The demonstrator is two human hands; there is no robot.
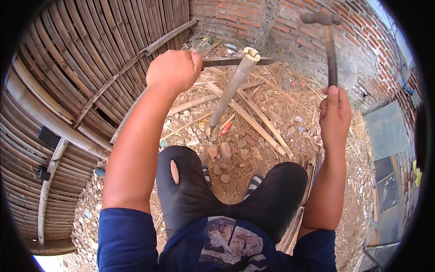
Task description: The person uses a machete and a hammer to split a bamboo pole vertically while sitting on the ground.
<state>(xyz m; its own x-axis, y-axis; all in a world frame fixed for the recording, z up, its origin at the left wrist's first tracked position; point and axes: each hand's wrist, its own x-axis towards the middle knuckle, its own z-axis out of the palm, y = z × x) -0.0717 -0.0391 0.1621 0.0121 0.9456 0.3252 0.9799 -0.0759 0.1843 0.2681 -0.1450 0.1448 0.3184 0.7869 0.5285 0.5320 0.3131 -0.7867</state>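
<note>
My left hand is closed round the handle of a long dark blade, a machete. The blade lies level against the upper end of a bamboo pole, and its tip sticks out on the right side. The pole stands slightly tilted on the ground, with a pale, notched, hollow top. At the right, my right hand grips the lower handle of a hammer, thumb along the shaft. The hammer's dark head is raised high, apart from the blade and the pole.
Split bamboo strips lie crossed on the stony, straw-strewn ground around the pole. A red wrapper lies near its foot. On the left stands a bamboo slat wall; a brick wall closes the back. Grey sheets lean at the right.
</note>
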